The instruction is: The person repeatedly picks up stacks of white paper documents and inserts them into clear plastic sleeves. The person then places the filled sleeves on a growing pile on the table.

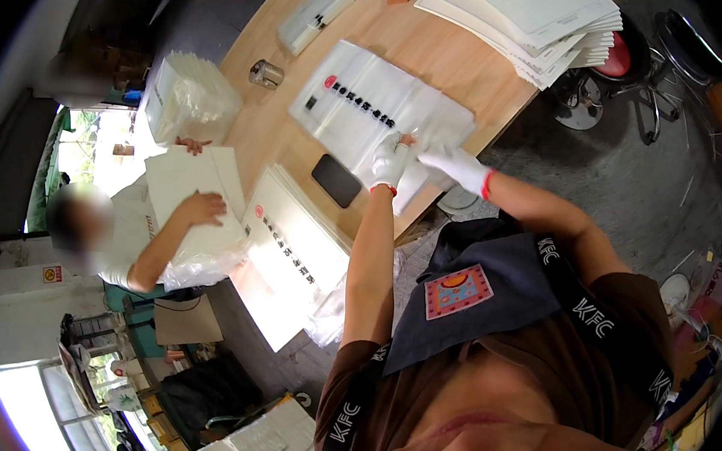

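My left hand (390, 161), in a white glove with bare fingertips showing, is closed at the near edge of a stack of clear plastic bags (347, 95) lying flat on the table. Its fingers pinch the edge of a plastic bag. Close beside it, my right hand (460, 169), also white-gloved with a red cuff, is over the bags' near right corner. Motion smears its fingers, so their grip is unclear. Dark lettering and a red round mark run across the bags. Part of a bag hangs past the table edge below my hands.
A black phone (336, 181) and a glass (266, 74) are on the wooden table (288, 129). White printed sheets (290, 254) overhang its near left edge; more sheets (525, 21) are stacked far right. A co-worker (132, 240) handles white boards at left. Stools (624, 60) stand at right.
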A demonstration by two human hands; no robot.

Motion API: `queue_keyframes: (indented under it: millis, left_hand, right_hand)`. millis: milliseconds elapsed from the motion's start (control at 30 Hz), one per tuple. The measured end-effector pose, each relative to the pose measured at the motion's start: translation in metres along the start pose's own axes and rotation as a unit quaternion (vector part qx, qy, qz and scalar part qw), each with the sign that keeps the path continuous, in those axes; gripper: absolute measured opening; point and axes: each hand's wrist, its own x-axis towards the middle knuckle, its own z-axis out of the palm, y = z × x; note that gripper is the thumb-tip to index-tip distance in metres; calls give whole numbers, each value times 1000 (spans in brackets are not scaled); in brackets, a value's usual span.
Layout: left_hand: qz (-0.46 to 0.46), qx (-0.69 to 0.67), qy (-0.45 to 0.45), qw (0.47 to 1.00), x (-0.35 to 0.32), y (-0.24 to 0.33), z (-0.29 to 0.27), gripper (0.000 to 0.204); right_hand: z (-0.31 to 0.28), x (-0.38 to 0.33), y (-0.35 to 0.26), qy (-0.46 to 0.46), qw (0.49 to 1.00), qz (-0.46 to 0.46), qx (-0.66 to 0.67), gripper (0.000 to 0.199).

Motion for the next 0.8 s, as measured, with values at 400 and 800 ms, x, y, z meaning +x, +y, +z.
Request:
queue_keyframes:
  millis: [400,800]
  left_hand:
    - [71,-429,86,896,-1,71,-98,24]
    - [294,15,-99,950,-111,185,19,26]
  right_hand:
    - [-51,30,-42,-35,823,8,-567,51]
    - [-18,7,-51,-46,884,-282,-371,22]
